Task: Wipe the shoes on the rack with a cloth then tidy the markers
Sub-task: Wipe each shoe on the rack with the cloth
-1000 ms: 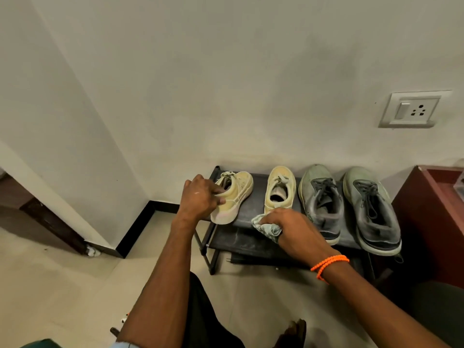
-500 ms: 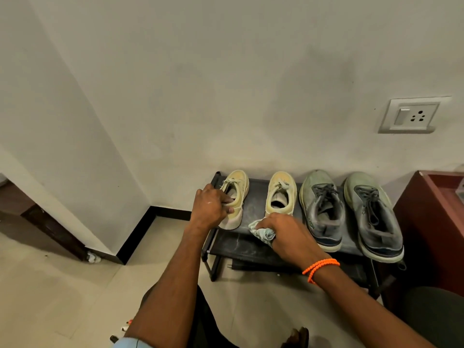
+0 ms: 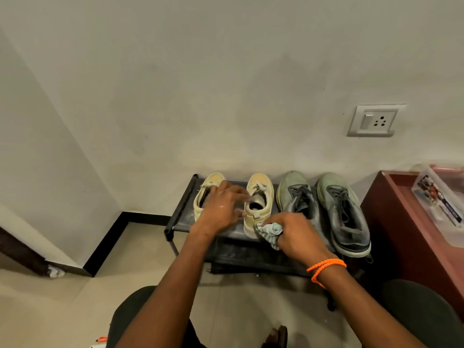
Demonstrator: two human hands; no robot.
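Head view: a black shoe rack (image 3: 184, 209) stands against a pale wall in the lower centre of the frame. Four shoes sit on its top shelf in a row, each with its long axis running from the frame's bottom toward the wall, toes pointing up at the wall. The two cream shoes, left (image 3: 207, 194) and right (image 3: 258, 199), are on the left side; two grey-green shoes (image 3: 296, 194) (image 3: 344, 212) are on the right. The left hand (image 3: 221, 209) hovers between the cream pair, fingers spread and reaching toward the right cream shoe's opening, holding nothing. The right hand (image 3: 298, 234) is curled around a bunched pale cloth (image 3: 270, 231), pressed against that same shoe's heel. An orange bracelet (image 3: 326, 266) circles the right wrist.
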